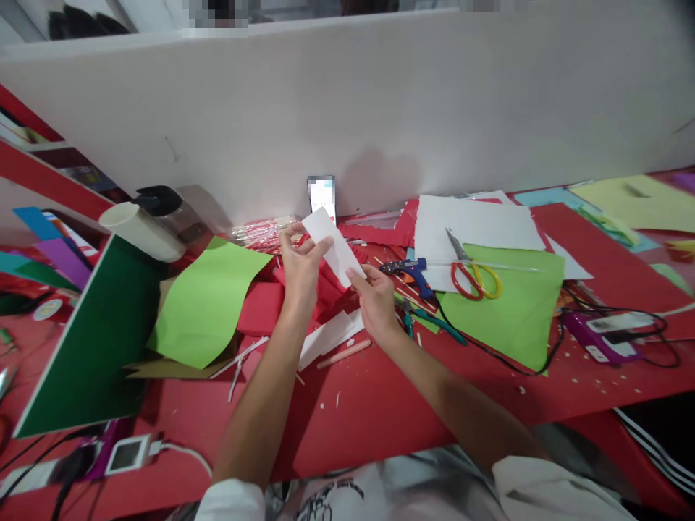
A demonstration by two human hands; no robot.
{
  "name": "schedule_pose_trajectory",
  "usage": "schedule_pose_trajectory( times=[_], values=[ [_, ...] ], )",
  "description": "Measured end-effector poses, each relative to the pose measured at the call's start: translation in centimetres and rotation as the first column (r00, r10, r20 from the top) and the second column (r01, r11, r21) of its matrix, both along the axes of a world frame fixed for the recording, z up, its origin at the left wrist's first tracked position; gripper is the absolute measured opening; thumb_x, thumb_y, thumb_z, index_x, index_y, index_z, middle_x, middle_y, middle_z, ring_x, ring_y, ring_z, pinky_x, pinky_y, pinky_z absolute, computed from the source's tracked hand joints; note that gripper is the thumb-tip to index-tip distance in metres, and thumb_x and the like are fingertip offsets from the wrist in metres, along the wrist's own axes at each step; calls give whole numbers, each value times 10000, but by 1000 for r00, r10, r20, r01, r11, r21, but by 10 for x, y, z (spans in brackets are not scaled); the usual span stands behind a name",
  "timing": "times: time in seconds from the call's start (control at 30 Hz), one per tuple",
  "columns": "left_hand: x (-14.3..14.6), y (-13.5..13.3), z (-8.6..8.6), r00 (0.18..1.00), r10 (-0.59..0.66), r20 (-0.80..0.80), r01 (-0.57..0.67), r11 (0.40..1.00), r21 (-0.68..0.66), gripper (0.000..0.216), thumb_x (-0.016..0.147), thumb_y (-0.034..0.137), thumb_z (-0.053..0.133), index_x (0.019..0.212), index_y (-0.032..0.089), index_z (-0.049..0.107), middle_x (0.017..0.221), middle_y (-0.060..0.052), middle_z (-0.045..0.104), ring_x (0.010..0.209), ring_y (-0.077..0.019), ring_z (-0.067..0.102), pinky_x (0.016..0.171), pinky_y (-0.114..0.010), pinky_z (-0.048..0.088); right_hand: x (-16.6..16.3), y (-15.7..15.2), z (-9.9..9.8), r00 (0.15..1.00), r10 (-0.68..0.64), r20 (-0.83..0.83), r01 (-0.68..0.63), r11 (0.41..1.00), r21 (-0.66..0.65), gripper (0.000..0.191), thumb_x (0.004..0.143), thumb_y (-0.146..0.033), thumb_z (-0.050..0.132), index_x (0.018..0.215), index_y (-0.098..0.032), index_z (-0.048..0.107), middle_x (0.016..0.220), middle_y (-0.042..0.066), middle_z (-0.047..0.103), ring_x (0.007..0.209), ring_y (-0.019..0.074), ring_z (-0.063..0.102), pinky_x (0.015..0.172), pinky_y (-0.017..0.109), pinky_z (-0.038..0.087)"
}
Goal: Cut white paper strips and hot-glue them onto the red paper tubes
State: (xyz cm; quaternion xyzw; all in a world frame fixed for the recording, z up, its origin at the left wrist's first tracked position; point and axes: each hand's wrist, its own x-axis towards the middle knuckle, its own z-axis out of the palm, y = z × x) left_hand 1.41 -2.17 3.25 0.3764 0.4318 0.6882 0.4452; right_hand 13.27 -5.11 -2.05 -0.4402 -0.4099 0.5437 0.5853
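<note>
A white paper strip (332, 246) is held up above the table, slanting down from upper left to lower right. My left hand (302, 264) pinches its left edge near the upper half, thumb in front. The lower right end sits between the thumb and fingers of my right hand (376, 298). Behind and below the strip lies crumpled red material (331, 286). More white strips (329, 339) and a pale pink stick (344, 354) rest on the table under my hands. A lit phone (322, 194) leans on the partition just behind the strip.
To the right lie a blue glue gun (415, 273), scissors (475, 278), green-handled pliers (434, 322), green sheets (504, 318) and a purple power strip (600, 336) with cables. A green board (98, 347), a curled green sheet (203, 304) and a white cup (138, 228) stand left. A white partition (347, 108) closes the back.
</note>
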Motion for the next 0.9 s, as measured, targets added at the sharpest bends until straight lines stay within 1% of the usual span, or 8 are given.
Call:
schedule_pose_trajectory(
  times=[0.17,0.27,0.33,0.43,0.5,0.57,0.8,0.9],
  values=[
    [-4,4,-4,992,-120,-32,118,992,-49,775,765,388,869,1368,297,390,1030,-62,763,1140,-283,734,1000,-433,552,28,11,-2,992,-116,45,115,993,19,308,782,-483,770,898,-218,664,817,15,711,797,199,656,777,334,544],
    [-20,8,-6,981,-100,-167,101,995,-3,647,856,467,787,1379,304,443,1188,-99,733,1262,-263,674,1095,-439,496,71,9,6,941,-178,287,139,979,151,255,797,-452,758,836,-213,678,842,18,688,759,184,635,710,319,513],
    [-36,11,-7,929,-72,-364,95,994,46,519,860,466,772,1289,286,544,1319,-119,683,1305,-274,633,1120,-447,476,105,1,14,838,-199,508,71,963,260,199,833,-411,735,833,-217,692,853,25,669,787,193,619,710,324,495],
    [-61,15,-8,641,-89,-763,135,991,-3,410,836,416,770,1190,256,638,1328,-126,676,1267,-327,613,1163,-523,420,145,-16,20,673,-229,704,-11,948,319,152,852,-372,713,818,-228,676,872,45,680,818,216,623,721,342,490],
    [-72,20,-11,455,-81,-887,90,995,-45,324,846,377,728,1134,244,664,1266,-139,694,1228,-361,612,1158,-560,400,159,-25,19,603,-175,778,-68,961,269,137,869,-360,693,826,-232,669,863,53,688,825,229,634,724,352,495],
    [-77,30,-16,365,-48,-930,26,999,-42,263,859,345,684,1097,234,664,1202,-153,702,1196,-377,616,1138,-561,400,163,-32,14,552,-113,826,-121,969,214,129,887,-355,672,845,-233,669,884,60,700,847,238,649,759,368,501],
    [-70,77,-26,472,-160,-867,-83,971,-224,254,728,296,805,915,249,640,703,-11,579,816,-304,613,943,-449,456,148,-33,-1,412,-54,910,-239,957,165,154,926,-354,615,835,-240,661,906,72,717,899,271,649,779,393,477],
    [-70,84,-26,567,-232,-791,-21,955,-295,208,727,269,803,847,245,636,640,29,512,687,-232,527,804,-358,446,151,-32,-1,402,-73,913,-240,953,183,129,906,-332,629,814,-243,645,892,71,713,887,272,648,777,397,475]
  ],
)
